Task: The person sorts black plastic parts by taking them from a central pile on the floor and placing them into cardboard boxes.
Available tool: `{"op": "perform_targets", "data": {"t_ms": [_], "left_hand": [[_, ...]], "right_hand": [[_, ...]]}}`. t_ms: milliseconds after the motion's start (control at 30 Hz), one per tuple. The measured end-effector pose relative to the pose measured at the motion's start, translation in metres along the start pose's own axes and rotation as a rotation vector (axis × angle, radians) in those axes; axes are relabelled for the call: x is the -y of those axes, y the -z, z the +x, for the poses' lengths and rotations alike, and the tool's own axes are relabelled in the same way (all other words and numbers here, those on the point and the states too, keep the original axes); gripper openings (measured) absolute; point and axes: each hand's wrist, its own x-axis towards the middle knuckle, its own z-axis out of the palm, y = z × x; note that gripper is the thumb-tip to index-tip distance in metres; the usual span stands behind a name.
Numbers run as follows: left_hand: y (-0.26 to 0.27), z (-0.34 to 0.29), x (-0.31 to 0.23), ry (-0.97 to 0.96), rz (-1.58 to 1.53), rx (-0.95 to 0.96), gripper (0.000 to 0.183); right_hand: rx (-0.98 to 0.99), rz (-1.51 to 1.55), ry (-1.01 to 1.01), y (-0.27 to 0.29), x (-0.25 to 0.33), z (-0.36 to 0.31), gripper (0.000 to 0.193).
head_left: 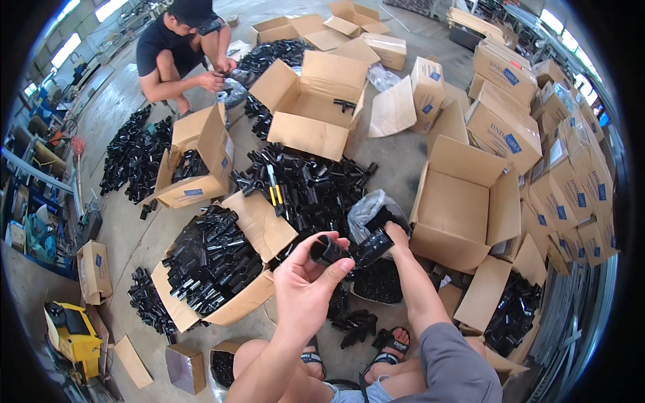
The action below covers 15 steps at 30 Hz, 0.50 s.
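Observation:
My left hand (306,272) is closed round a black tubular pipe fitting (371,248), holding it up in front of me. One wide round mouth of the fitting faces up by my fingers, and a second tube section points to the right. My right hand (396,235) reaches down past the fitting, into or beside a see-through plastic bag (368,209); its fingers are hidden. Below the bag is an open container of small black parts (376,285). Beyond my hands spreads a large heap of black fittings (322,191), with a yellow-and-black cutter knife (275,188) lying on it.
A carton full of black fittings (215,262) stands at left, an open carton (453,201) at right. Another large carton (309,134) lies farther off. A co-worker (178,57) crouches at far left, handling parts. Stacked cartons (504,124) line the right side.

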Motion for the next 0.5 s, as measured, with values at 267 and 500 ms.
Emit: {"op": "perform_targets", "data": {"t_ms": [267, 500], "left_hand": [[-0.001, -0.003, -0.004, 0.144, -0.287, -0.069, 0.038], [-0.012, -0.004, 0.009, 0.146, -0.644, 0.006, 0.034]], "right_hand": [[-0.198, 0.323, 0.352, 0.130, 0.062, -0.040, 0.019], [-0.133, 1.095, 0.341, 0.294, 0.145, -0.202, 0.013]]}}
